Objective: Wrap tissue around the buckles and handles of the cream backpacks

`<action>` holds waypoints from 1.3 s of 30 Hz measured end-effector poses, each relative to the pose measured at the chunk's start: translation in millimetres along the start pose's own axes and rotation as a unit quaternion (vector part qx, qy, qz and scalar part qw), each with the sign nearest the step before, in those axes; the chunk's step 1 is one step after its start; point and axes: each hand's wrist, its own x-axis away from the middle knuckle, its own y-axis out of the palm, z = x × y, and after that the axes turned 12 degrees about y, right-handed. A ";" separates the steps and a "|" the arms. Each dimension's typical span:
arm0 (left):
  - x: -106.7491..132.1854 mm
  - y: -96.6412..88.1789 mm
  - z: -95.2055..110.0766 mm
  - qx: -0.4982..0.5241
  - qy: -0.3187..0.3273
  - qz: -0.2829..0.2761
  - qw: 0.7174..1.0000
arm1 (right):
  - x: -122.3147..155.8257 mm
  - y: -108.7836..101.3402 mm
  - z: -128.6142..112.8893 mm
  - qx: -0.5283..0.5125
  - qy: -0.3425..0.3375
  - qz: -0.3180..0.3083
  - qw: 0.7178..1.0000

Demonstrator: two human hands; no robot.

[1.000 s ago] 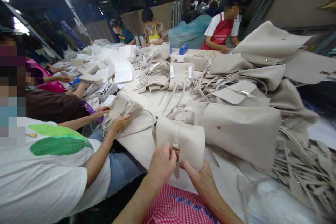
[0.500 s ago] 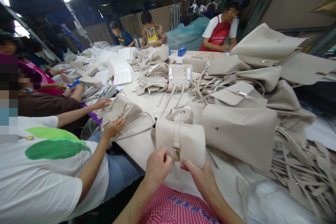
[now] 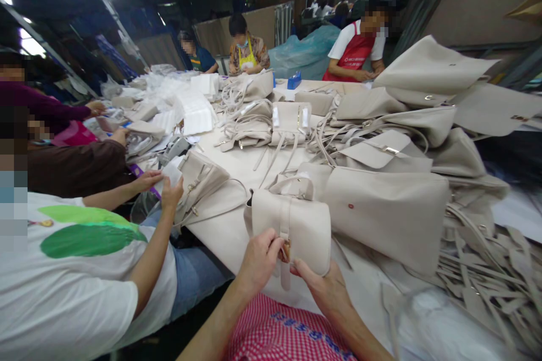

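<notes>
A small beige handbag (image 3: 308,225) stands upright in front of me, with a strap running down its front flap. On that strap sits a gold-coloured metal clasp (image 3: 285,250). My left hand (image 3: 259,259) pinches the clasp between thumb and fingers. The lower front edge of the bag is gripped by my right hand (image 3: 325,287), thumb in front and the other fingers mostly hidden behind. The strap's loose end (image 3: 285,277) hangs below the clasp, between my hands. Behind the flap, the bag's top handle (image 3: 292,183) shows.
A larger beige bag (image 3: 389,214) lies close on the right, before a heap of bags. Loose straps (image 3: 486,287) and clear plastic (image 3: 444,321) lie at lower right. At left, a co-worker's hands (image 3: 169,186) hold white material beside another bag (image 3: 199,180). Other people work around the table.
My left hand has moved up and right onto the clasp, while my right hand stays on the bag. The left co-worker's hands have left their bag and now hold something white.
</notes>
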 end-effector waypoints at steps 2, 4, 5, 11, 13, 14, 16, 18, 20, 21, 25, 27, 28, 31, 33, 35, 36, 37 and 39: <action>-0.4 0.5 -2.9 0.003 0.020 -0.002 1.000 | 0.1 0.0 -0.6 -0.015 0.009 0.008 1.000; 1.1 0.1 -4.2 -0.012 0.026 0.011 1.000 | 0.7 1.0 -4.1 -0.039 0.025 0.019 0.999; 3.1 -0.7 -4.3 -0.029 0.021 0.020 0.999 | 1.0 1.7 -6.9 -0.054 0.035 0.020 0.998; 34.1 -20.0 0.7 -0.050 0.042 -0.076 0.995 | 0.5 6.9 -19.4 -0.108 0.067 0.013 0.992; 43.1 -27.7 4.3 -0.039 0.052 -0.116 0.991 | -0.8 8.3 -17.2 -0.104 0.074 -0.003 0.992; 45.4 -30.3 6.5 -0.038 0.051 -0.122 0.990 | -1.4 8.7 -15.4 -0.106 0.074 -0.013 0.992; 45.5 -31.1 11.0 -0.018 0.042 -0.125 0.991 | -2.8 8.6 -11.9 -0.113 0.067 -0.029 0.991; 41.3 -26.1 14.8 0.043 0.019 -0.129 0.991 | -4.0 7.2 -9.8 -0.107 0.060 -0.025 0.992; 36.5 -17.5 17.8 0.115 -0.012 -0.147 0.982 | -5.0 5.0 -9.9 -0.091 0.051 -0.007 0.995; 35.0 -13.1 19.5 0.145 -0.028 -0.161 0.976 | -5.6 4.2 -10.7 -0.085 0.049 0.004 0.995; 38.1 -3.4 31.6 0.250 -0.071 -0.305 0.916 | -9.7 4.4 -17.3 -0.111 0.051 0.021 0.992; 40.9 -6.1 38.0 0.272 -0.046 -0.373 0.886 | -12.7 5.5 -20.8 -0.138 0.049 0.007 0.989; 41.2 -9.6 39.1 0.262 -0.026 -0.368 0.892 | -14.0 5.5 -22.1 -0.150 0.049 -0.002 0.987; 38.3 -26.8 26.1 0.139 0.003 -0.209 0.968 | -15.0 3.1 -24.7 -0.185 0.062 -0.035 0.980; 39.5 -40.3 3.7 0.009 -0.014 -0.145 0.989 | -12.6 0.4 -27.0 -0.204 0.069 -0.061 0.975; 48.8 -50.9 -23.2 -0.118 -0.040 -0.147 0.981 | -8.5 -2.4 -31.0 -0.220 0.072 -0.082 0.969; 56.6 -54.2 -35.7 -0.158 -0.055 -0.151 0.974 | -6.2 -3.9 -33.6 -0.226 0.074 -0.085 0.967; 65.6 -55.9 -46.6 -0.184 -0.067 -0.158 0.968 | -3.9 -5.6 -36.2 -0.231 0.077 -0.085 0.966; 83.7 -54.6 -62.4 -0.227 -0.087 -0.172 0.955 | 0.5 -9.5 -40.5 -0.234 0.084 -0.081 0.965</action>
